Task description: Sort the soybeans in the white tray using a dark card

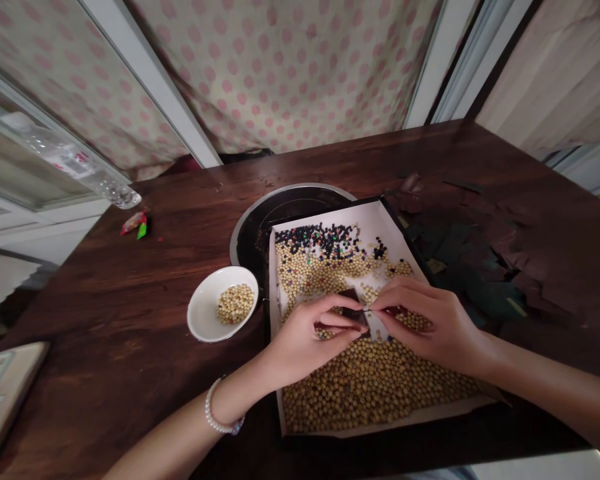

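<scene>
My left hand (320,327), with a beaded bracelet (215,413) on its wrist, is closed on a small dark brown flat piece (350,295). The fingertips of my right hand (430,320) pinch together close by, at one end of a thin dark strand (364,310) that spans the short gap between the hands. What else lies in that pinch is hidden. Both hands hover over a white-lined shallow box (367,217). Inside, tan beads (380,373) fill the near part, and black beads mixed with a few coloured ones (325,237) gather at the far end.
Left of the box stands a white bowl (200,313) holding tan beads. Under the box's far corner is a round dark tray (240,230). Dark scraps (470,260) litter the table's right side. A plastic bottle (80,160), a small wrapper (135,225) and a phone (5,387) are leftward.
</scene>
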A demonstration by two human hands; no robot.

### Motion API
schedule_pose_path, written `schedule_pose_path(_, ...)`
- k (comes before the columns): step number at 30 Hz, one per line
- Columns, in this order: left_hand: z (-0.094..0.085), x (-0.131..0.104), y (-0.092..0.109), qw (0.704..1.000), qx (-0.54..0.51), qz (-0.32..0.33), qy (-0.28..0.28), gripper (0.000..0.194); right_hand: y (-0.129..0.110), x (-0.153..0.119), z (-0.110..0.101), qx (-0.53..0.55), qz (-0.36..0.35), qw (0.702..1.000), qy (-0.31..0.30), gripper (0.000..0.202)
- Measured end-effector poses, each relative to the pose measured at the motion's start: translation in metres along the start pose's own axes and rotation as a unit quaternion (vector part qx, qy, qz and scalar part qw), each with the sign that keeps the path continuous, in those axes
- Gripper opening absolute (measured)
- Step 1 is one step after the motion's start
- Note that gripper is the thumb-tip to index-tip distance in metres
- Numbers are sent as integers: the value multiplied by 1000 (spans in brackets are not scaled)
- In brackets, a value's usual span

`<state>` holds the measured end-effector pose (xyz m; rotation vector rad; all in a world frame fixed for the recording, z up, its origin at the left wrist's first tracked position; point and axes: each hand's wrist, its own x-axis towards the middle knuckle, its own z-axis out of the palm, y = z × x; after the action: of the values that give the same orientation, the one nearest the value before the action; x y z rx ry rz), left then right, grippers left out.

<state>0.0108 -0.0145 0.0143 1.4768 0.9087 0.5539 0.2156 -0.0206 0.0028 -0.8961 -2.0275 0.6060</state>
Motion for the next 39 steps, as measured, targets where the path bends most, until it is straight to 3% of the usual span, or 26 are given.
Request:
schedule_pose_path(5,0,1,-1,998,-1,4,60,9,2,-2,1,-27,-23,999,12,11)
schedule_pose_path(13,3,0,2,997,-32,8,73,6,1,-5,2,-65,-62,996,7,16)
schedule_pose_path(17,4,-1,2,995,-44,11,85,4,-2,-2,0,-50,-41,998,21,45)
schedule_pose_path(19,4,-1,0,994,-52,6,98,3,-1,0,-1,-32,-1,999,21,61)
schedule_pose_path(21,3,0,-1,992,-59,-2,112,4,3,1,0,-26,52,998,27,66)
schedule_pose_path(23,2,1,-2,990,-68,-10,126,5,10,0,1,-64,93,993,14,64)
schedule_pose_path(25,1,2,-2,987,-75,-16,140,6,17,-3,4,-143,101,983,-52,63)
schedule_pose_path(27,-1,3,-2,985,-83,-20,150,7,24,-7,6,-211,80,965,-131,62)
schedule_pose_path(30,-4,4,-1,983,-100,-29,154,9,26,-13,9,-274,31,944,-183,61)
schedule_pose_path(35,-6,5,1,979,-118,-47,159,11,15,-13,8,-267,-25,940,-209,53)
schedule_pose_path(39,-5,5,2,977,-125,-50,163,11,8,-10,8,-172,-19,969,-177,32)
